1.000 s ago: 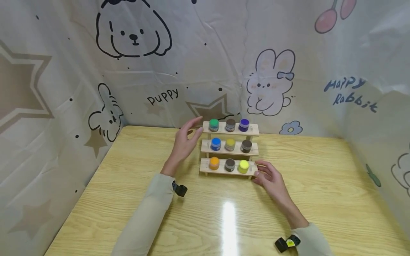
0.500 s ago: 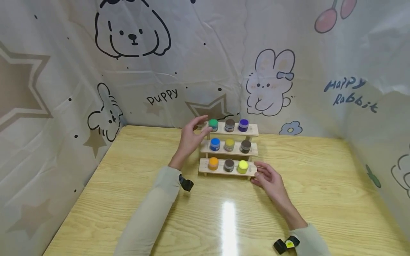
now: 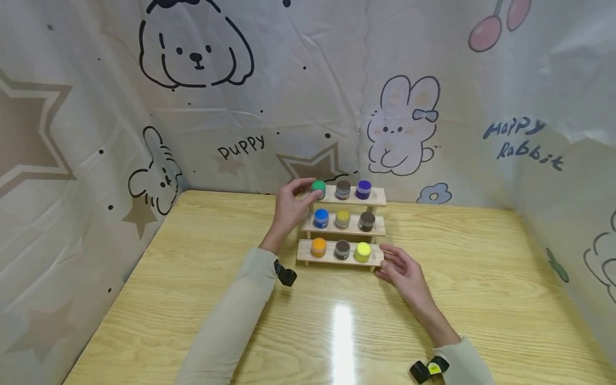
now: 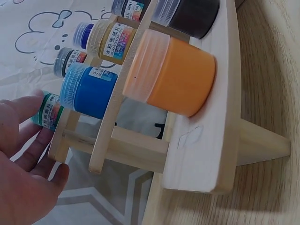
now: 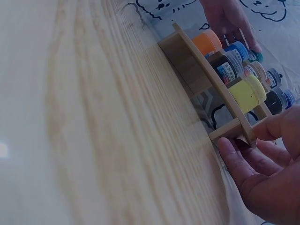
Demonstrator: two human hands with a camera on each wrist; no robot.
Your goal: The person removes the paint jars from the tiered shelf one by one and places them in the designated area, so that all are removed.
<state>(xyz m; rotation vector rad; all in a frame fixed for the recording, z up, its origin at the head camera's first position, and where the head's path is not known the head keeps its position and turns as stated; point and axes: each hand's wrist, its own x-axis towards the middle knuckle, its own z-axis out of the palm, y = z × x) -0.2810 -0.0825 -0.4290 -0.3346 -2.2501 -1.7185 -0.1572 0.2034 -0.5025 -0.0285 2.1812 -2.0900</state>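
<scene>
A three-tier wooden rack (image 3: 308,258) stands on the table, each step bearing three small paint jars. My left hand (image 3: 290,207) is at the top step's left end and pinches the green paint jar (image 4: 49,110) there, thumb in front. Below it sit a blue jar (image 4: 89,90) on the middle step and an orange jar (image 4: 180,77) on the bottom one. My right hand (image 3: 405,275) grips the bottom step's right end, beside the yellow jar (image 5: 247,93); in the right wrist view its thumb and fingers lie around the rack's corner.
A patterned cloth (image 3: 298,96) rises behind the rack and along both sides. The wooden table (image 3: 231,224) stretches around the rack, with a bright reflection in front. A purple jar (image 3: 363,189) and several dark or ochre jars share the steps.
My left hand has moved right, from beside the top step onto the green paint jar. The right hand keeps its hold on the rack. The whole view has shifted slightly.
</scene>
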